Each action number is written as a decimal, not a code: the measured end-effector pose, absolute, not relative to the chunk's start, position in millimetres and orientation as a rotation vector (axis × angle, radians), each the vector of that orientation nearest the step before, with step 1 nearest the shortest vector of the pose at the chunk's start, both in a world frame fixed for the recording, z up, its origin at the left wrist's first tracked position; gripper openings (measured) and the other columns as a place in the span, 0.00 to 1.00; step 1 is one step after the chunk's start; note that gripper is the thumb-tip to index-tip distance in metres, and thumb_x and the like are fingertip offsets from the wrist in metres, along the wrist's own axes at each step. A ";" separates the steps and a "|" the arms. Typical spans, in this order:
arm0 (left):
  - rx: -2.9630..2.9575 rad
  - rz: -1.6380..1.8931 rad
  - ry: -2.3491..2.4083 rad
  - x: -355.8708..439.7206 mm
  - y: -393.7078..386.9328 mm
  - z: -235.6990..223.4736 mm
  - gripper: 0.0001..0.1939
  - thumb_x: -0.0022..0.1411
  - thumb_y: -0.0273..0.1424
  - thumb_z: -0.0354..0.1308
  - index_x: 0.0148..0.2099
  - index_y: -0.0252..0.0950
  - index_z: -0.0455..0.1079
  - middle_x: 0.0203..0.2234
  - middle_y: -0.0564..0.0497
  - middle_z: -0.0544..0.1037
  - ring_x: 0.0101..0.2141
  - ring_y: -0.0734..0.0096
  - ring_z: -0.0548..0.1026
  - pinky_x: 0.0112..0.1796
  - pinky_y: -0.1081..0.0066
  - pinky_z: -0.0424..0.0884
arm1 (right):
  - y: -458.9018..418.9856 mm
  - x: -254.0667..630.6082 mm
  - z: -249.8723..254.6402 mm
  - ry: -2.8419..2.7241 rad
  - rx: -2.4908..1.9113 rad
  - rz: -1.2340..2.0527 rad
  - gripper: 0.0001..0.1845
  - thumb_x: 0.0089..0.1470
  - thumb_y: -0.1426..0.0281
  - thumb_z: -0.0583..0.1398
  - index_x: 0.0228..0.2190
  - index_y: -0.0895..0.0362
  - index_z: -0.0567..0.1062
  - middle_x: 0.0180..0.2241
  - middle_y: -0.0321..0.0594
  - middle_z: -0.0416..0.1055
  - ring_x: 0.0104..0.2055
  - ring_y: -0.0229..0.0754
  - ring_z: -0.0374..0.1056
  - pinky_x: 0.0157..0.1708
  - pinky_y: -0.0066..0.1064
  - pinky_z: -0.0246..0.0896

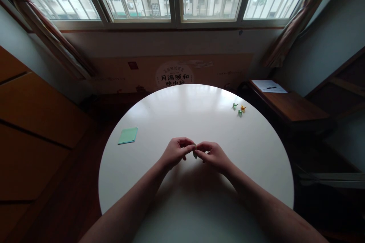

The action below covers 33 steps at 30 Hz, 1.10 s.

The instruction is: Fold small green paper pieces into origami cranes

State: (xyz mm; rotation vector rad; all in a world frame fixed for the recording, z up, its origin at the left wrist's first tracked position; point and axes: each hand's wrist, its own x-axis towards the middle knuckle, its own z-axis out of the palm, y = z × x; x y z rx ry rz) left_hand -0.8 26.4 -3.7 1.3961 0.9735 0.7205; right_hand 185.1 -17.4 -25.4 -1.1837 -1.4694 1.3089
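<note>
My left hand (178, 151) and my right hand (211, 154) meet over the near middle of a round white table (137, 182). Between them they pinch a small folded piece of green paper (195, 154), its lower tip pointing down. Fingers cover most of it, so its full shape is hidden. To the left lies a stack of light green square paper (128, 135). Toward the far right edge stand several small folded paper figures: a green one (234, 106), an orange one (243, 108) and another green one (240, 112).
Right of the table, a dark wooden bench (296, 106) carries white paper sheets (268, 86) with a black pen (271, 87). A printed board (114, 70) leans beneath the barred windows. Wooden cabinets (31, 140) stand at the left.
</note>
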 end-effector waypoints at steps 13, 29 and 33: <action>1.217 0.786 0.981 -1.4 28.5 -11.9 0.13 0.56 0.39 0.65 0.35 0.33 0.74 0.28 0.50 0.74 0.28 0.73 0.70 0.21 0.79 0.66 | -17.9 179.7 -27.8 -1.149 -1.065 1.468 0.16 0.49 0.59 0.69 0.34 0.57 0.74 0.30 0.38 0.74 0.32 0.41 0.70 0.23 0.27 0.68; 1.801 0.935 0.965 3.1 16.3 -7.9 0.05 0.59 0.30 0.62 0.36 0.36 0.78 0.30 0.48 0.80 0.31 0.68 0.75 0.26 0.74 0.69 | -17.8 176.5 -25.4 -0.963 -1.043 1.371 0.10 0.46 0.65 0.67 0.29 0.56 0.73 0.24 0.35 0.72 0.26 0.38 0.68 0.20 0.27 0.66; 1.816 0.933 0.926 2.7 16.1 -2.7 0.08 0.57 0.28 0.62 0.39 0.36 0.80 0.32 0.46 0.81 0.30 0.68 0.76 0.26 0.74 0.70 | -18.4 179.0 -24.9 -0.958 -1.037 1.396 0.09 0.45 0.66 0.67 0.29 0.57 0.76 0.26 0.37 0.74 0.28 0.39 0.69 0.22 0.27 0.67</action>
